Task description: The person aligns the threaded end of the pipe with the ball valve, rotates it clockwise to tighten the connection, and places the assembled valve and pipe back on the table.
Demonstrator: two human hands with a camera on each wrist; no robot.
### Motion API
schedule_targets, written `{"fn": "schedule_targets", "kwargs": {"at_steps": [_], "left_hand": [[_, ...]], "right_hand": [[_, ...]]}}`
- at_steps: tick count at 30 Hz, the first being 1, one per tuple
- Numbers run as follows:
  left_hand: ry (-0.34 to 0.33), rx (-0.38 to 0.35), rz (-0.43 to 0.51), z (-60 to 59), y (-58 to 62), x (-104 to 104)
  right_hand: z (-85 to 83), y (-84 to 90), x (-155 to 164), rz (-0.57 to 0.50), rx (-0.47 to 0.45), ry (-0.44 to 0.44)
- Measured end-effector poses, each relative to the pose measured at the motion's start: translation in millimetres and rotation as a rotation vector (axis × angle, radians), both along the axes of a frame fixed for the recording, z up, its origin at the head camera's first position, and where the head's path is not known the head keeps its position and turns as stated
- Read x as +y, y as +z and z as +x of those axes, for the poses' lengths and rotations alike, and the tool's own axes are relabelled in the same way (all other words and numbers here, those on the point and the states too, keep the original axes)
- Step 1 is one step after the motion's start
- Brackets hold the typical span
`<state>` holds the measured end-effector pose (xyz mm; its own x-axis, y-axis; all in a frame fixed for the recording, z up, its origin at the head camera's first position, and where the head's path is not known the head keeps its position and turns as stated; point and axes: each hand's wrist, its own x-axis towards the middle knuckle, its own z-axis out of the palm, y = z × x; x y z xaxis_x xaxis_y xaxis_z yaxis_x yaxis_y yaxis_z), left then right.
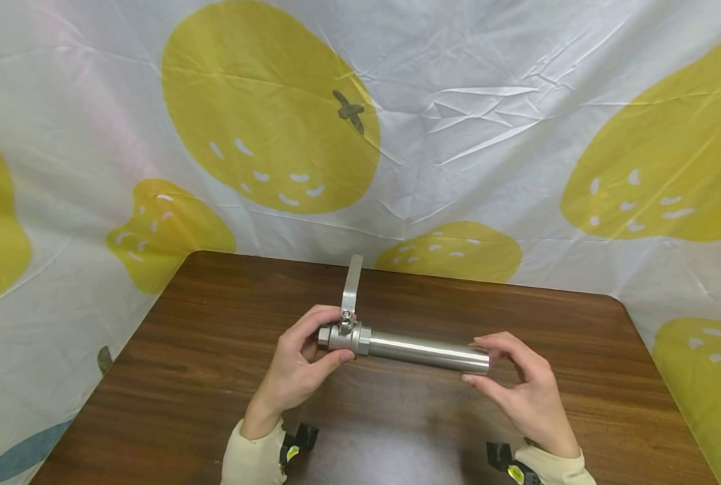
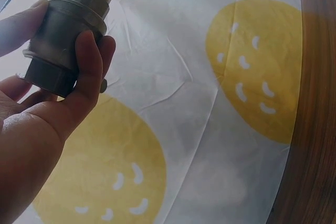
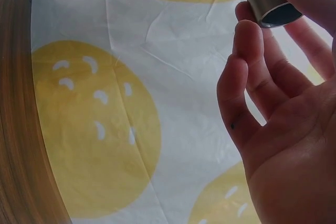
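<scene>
A steel ball valve (image 1: 339, 339) with a flat lever handle (image 1: 352, 283) is joined to a smooth metal pipe (image 1: 424, 351), which extends to the right of it. My left hand (image 1: 296, 364) grips the valve body between thumb and fingers, and the lever points away from me. At the pipe's free end, my right hand (image 1: 527, 387) pinches the tube with the thumb below and fingers above. The left wrist view shows the valve's hex end (image 2: 51, 77) inside the curled fingers. In the right wrist view the pipe's open end (image 3: 281, 15) looks hollow.
Both hands are over a brown wood-grain table (image 1: 215, 323) with rounded far corners. A white cloth (image 1: 457, 148) printed with yellow fruit hangs behind the table and along its sides. Black wrist cameras (image 1: 298, 441) are strapped at both cuffs.
</scene>
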<state>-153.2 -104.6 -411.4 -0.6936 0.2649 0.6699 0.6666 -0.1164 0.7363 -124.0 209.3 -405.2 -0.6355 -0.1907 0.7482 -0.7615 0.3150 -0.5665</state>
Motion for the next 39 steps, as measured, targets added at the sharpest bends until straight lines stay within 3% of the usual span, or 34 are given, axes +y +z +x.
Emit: {"fn": "schedule_targets", "kwargs": {"at_steps": [6, 27, 39], "left_hand": [[-0.002, 0.001, 0.004, 0.5, -0.2, -0.1], [0.009, 0.009, 0.000, 0.7, -0.2, 1.0], [0.000, 0.005, 0.005, 0.3, -0.3, 1.2]], "right_hand": [[-2.2, -9.2, 5.0, -0.002, -0.006, -0.008], [-1.7, -11.4, 5.7, 0.015, -0.018, -0.041], [3.3, -5.5, 4.6, 0.074, -0.110, -0.084]]}}
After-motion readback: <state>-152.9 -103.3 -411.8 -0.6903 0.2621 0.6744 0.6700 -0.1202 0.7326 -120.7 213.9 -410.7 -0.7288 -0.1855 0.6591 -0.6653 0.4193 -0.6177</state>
